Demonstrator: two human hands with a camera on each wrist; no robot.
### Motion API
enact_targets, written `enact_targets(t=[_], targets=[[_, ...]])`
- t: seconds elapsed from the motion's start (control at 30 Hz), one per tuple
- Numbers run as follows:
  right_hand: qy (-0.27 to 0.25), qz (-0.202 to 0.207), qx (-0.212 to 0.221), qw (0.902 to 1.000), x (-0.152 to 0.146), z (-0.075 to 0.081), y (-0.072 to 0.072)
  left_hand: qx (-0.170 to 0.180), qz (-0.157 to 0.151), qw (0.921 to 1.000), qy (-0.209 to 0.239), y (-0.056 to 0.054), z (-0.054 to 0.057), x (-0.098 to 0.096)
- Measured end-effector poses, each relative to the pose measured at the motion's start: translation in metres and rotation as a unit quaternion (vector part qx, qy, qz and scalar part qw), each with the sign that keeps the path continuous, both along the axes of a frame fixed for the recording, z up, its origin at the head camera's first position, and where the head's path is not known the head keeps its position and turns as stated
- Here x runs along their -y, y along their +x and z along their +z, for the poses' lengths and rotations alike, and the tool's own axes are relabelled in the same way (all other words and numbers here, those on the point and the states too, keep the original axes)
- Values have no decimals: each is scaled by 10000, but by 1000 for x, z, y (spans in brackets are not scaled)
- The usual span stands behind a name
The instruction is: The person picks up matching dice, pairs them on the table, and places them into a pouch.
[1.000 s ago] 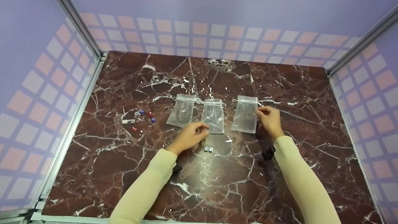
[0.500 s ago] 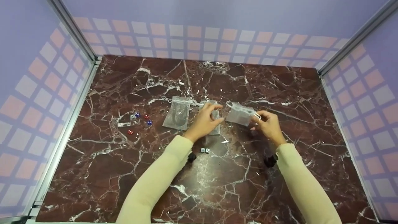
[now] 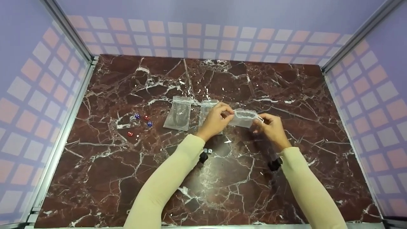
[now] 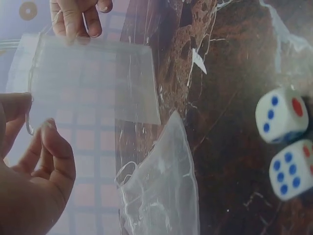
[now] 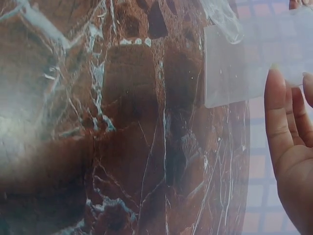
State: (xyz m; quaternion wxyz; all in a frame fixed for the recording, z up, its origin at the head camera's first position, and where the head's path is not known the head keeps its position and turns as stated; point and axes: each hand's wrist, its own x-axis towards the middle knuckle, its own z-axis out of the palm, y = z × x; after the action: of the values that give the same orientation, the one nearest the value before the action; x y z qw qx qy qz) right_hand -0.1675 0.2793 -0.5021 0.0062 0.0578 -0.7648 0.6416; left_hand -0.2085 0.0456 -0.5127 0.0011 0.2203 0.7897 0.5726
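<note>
A small sheer drawstring pouch [image 3: 244, 119] hangs between the hands, raised off the table with its gathered top edge up. My right hand [image 3: 271, 128] pinches it at its right top corner, beside a white cord loop. On the other side my left hand [image 3: 217, 119] pinches the cord at the left end; the left wrist view shows the cord loop [image 4: 29, 122] dangling at the fingertips. A second sheer pouch [image 3: 204, 111] lies flat, partly hidden behind the left hand. The third pouch [image 3: 178, 114] lies flat further left.
Two white dice [image 3: 208, 151] sit close together near the left wrist. Off to the left lie two blue dice [image 3: 149, 123] and two red dice [image 3: 130, 134]. Patterned panels [image 3: 194, 41] wall in the marbled table [image 3: 286, 86] at the back and both sides.
My right hand has lifted the rightmost pouch from the table. My left hand has moved right, from near the middle pouch to the raised pouch's cord, and pinches it.
</note>
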Motion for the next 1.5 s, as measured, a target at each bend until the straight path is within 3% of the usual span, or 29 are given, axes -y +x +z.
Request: enact_targets(t=[0.27,0.6,0.93,1.23,1.5], targets=[[-111,-61,-182,9998,8,-2,3,107,-191,9997,-72,4,1,-2],[-213,-117,95,9997,15,4,13,99,-89,9996,-243,9,0,-7],[419,-221,-496,9976,15,13,12,282,-126,9993,-213,8,3,-8],[608,-304,-674,9954,7,19,11,643,-246,9976,11,7,5,10],[661,-166,-496,9964,7,21,11,235,-20,9996,-148,12,-6,38]])
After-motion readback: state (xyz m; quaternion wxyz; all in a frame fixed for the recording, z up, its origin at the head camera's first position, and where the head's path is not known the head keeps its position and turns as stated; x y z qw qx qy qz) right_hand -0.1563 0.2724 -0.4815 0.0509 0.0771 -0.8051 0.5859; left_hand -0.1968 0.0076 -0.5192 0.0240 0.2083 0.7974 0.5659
